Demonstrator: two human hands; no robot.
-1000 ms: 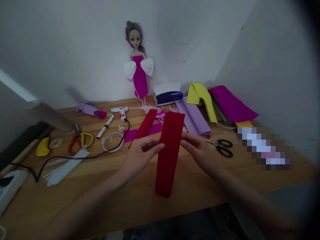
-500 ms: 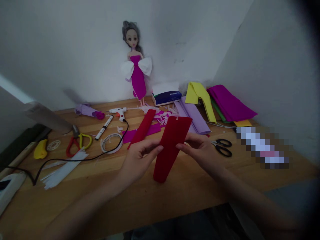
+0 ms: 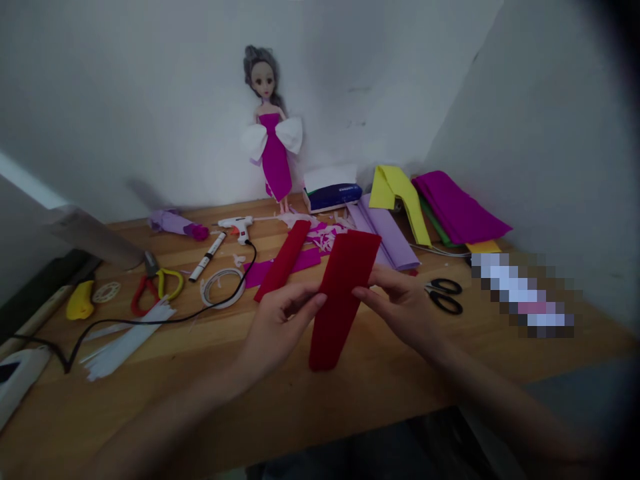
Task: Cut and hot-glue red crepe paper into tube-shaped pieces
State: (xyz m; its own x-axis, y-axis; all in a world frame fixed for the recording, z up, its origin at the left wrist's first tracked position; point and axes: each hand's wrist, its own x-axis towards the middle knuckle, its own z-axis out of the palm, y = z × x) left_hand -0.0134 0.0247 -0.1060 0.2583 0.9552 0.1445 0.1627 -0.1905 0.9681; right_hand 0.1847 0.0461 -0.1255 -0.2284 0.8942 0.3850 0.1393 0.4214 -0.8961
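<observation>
A folded strip of red crepe paper (image 3: 345,300) is held upright and slightly tilted above the front of the wooden table. My left hand (image 3: 287,317) pinches its left edge between thumb and fingers. On the opposite edge, my right hand (image 3: 395,300) has the same kind of pinch. Both sets of fingertips partly disappear behind the paper. Behind my left hand lies a red roll (image 3: 285,260), resting across a flat magenta piece (image 3: 305,265). Black-handled scissors (image 3: 445,295) lie to the right of my right hand, their blades partly hidden.
A doll (image 3: 273,140) in a magenta dress stands against the wall. Left are a glue gun (image 3: 239,227), marker (image 3: 207,257), tape roll (image 3: 223,289), pliers (image 3: 157,283), white sticks (image 3: 125,340) and a black cord. Lilac paper (image 3: 390,233), yellow paper (image 3: 400,197) and magenta paper (image 3: 460,210) lie at back right.
The red paper has turned slightly in my hands, and the small pale mark at its top edge no longer shows. Both hands keep their pinch in nearly the same place.
</observation>
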